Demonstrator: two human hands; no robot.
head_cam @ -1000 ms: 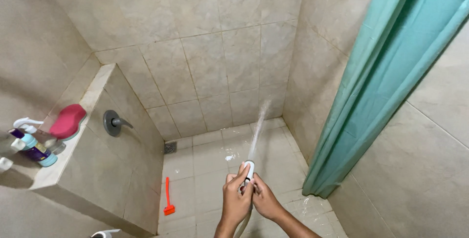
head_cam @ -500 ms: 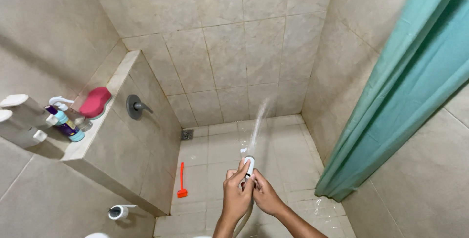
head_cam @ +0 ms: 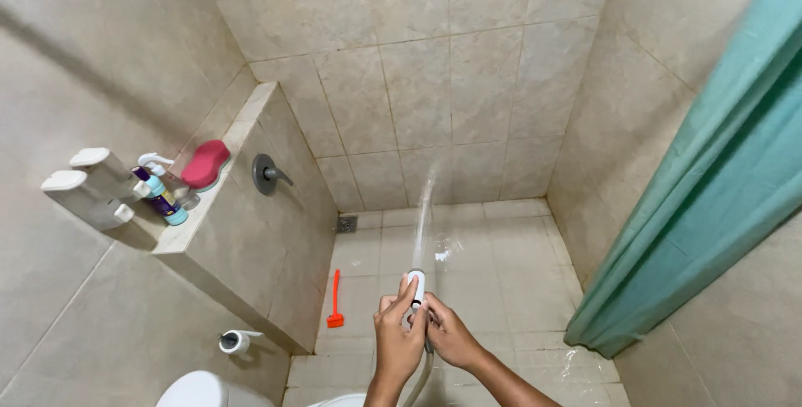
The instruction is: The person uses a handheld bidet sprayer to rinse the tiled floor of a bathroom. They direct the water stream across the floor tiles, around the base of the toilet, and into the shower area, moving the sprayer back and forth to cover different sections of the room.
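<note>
White sprayer (head_cam: 416, 280) clasped by left hand (head_cam: 398, 342) and right hand (head_cam: 451, 336); hose mostly hidden.

Home bathroom, beige tiled shower walls (head_cam: 468, 81), teal shower curtain (head_cam: 710, 206), toilet (head_cam: 200, 390), floor drain (head_cam: 347, 224)

Both hands, left hand (head_cam: 398, 336) and right hand (head_cam: 449, 336), side by side round the sprayer (head_cam: 416, 283). Brush (head_cam: 335, 298) on the floor just left of the grip. Ledge (head_cam: 219, 181) further left, bottles (head_cam: 159, 194) on top. Curtain (head_cam: 710, 198) off right. Drain (head_cam: 347, 223) ahead-left, by the back wall.
</note>
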